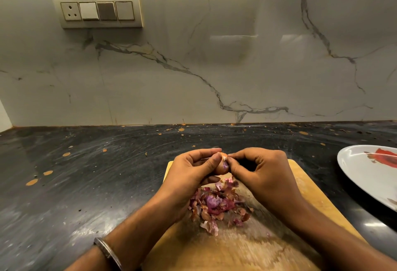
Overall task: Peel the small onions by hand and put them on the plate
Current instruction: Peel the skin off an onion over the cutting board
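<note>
Head view: a small onion [222, 166], at centre just below mid-frame, is pinched between both hands above the board [240, 249], the left hand [189, 174] clasping it with thumb and fingers while the right hand [261, 172] nips its skin at the top. Below it a heap of purple and brown peels [217, 206] lies on the board. The plate [369, 176] rests on the dark counter [86, 174] at the right edge, well apart from the hands, and a switch panel [97, 10] sits on the marble wall at upper left.

Surfaces: stone, wood, glazed ware.
Glossy speckled black countertop [86, 174]; matt wooden cutting board [225, 249]; glossy white plate [354, 169]; papery onion skins [217, 206].
</note>
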Demonstrator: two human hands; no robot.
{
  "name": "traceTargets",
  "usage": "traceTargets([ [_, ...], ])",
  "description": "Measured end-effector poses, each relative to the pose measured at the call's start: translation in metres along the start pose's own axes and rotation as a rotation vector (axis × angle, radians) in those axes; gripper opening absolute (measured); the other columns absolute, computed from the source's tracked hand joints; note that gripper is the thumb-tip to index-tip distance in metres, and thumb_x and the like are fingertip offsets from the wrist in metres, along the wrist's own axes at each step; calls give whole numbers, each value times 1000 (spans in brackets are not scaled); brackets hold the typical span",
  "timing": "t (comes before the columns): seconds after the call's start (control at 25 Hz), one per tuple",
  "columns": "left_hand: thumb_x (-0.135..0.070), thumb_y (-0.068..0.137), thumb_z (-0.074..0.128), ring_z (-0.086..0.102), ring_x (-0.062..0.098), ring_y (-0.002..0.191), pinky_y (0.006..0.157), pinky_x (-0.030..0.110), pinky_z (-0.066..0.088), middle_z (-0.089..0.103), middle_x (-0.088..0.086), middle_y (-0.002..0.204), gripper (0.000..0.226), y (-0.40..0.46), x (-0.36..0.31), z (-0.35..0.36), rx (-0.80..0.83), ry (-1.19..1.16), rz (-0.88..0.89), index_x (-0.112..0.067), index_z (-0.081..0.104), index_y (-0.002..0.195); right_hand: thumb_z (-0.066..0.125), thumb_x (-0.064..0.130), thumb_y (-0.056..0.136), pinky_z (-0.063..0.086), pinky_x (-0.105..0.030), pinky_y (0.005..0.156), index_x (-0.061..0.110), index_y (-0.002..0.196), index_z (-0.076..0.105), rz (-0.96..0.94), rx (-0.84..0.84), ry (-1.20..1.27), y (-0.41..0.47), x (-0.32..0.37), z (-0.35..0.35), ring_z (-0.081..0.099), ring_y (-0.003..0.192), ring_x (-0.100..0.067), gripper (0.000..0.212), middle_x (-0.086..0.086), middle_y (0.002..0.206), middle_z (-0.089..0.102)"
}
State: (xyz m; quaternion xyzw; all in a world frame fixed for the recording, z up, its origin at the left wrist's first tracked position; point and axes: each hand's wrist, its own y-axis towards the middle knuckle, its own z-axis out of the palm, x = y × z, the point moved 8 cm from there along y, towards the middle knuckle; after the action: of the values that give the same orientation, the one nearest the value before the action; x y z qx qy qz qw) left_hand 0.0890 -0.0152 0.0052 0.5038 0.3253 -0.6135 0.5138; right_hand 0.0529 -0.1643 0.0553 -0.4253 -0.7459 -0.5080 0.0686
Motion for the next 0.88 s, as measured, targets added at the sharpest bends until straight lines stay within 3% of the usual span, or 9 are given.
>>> traceTargets([
  [0.2, -21, 75, 75, 73, 19, 84, 65, 22, 60, 76, 15, 98, 36, -1, 2, -1, -37, 22, 0, -9, 73, 109, 77, 9, 86, 56, -20, 61, 17, 91, 80, -18, 15, -80, 1, 0, 2, 68, 70, -3, 9, 10, 76, 73],
  [0.52, -24, 73, 76, 74, 17, 81, 62, 20, 58, 76, 15, 92, 38, 0, -1, -3, -57, -40, 20, -9, 73, 107, 75, 15, 88, 59, -25, 65, 17, 103, 80, 15, 16, 53, 1, -1, 1, 70, 74, -5, 16, 8, 83, 75],
  [0.88, -20, 76, 77, 73, 22, 87, 68, 24, 58, 76, 15, 98, 33, -3, 5, 2, -53, 2, 24, -10, 72, 108, 77, 9, 85, 57, -27, 60, 17, 89, 80, -41, -18, -69, 0, 4, 1, 68, 67, -4, 9, 10, 75, 73],
])
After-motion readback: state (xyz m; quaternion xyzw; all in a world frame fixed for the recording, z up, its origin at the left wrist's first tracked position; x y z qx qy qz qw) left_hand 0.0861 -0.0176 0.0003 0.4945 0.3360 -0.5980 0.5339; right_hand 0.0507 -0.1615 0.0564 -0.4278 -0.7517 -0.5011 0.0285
